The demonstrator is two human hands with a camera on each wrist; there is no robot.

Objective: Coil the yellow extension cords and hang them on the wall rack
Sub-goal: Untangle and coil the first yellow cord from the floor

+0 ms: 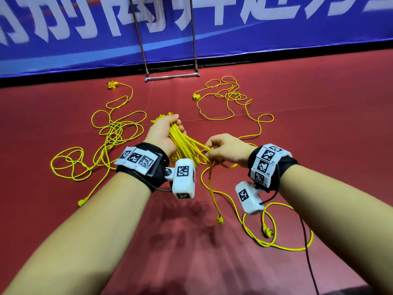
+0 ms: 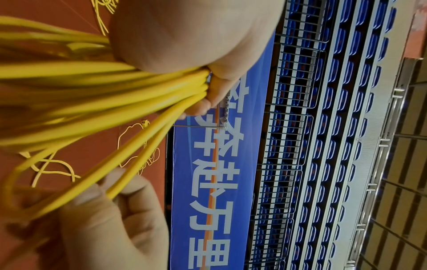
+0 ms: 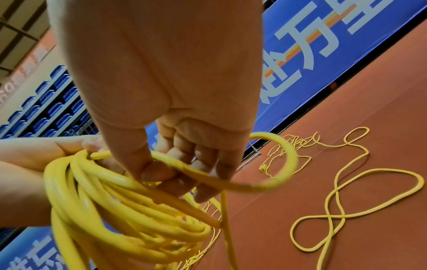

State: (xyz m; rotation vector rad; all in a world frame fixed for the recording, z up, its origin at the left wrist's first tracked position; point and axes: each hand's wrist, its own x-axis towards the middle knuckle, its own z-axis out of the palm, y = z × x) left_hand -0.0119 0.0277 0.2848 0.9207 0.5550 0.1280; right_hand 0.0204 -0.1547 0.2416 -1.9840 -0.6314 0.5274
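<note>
My left hand (image 1: pixel 162 130) has the coil (image 1: pixel 182 143) bunched in its fist, fingers wrapped round a thick sheaf of yellow loops, and the sheaf runs from that fist down and to the right, straight toward my right hand (image 1: pixel 225 149). The right hand sits just beside the low end of the bundle, thumb and fingertips (image 3: pixel 159 175) pinching a single strand that curls into a fresh loop. From that pinch the loose tail (image 1: pixel 214 201) drops to the red floor (image 1: pixel 319 124) near me, plug end lying below my wrists.

So the feed comes from below and to the right, and the right hand is the nearer one to it; I'd judge the next loop travels up-left along the bundle's long axis into the left fist. One cord nearly gathered, I reckon.

Two more cords are untouched: a tangle on the left (image 1: pixel 110 133), another far right (image 1: pixel 227 99). The rack (image 1: pixel 170 39) stands far ahead, dead centre, against the blue banner (image 1: pixel 276 28), well apart from both hands.
</note>
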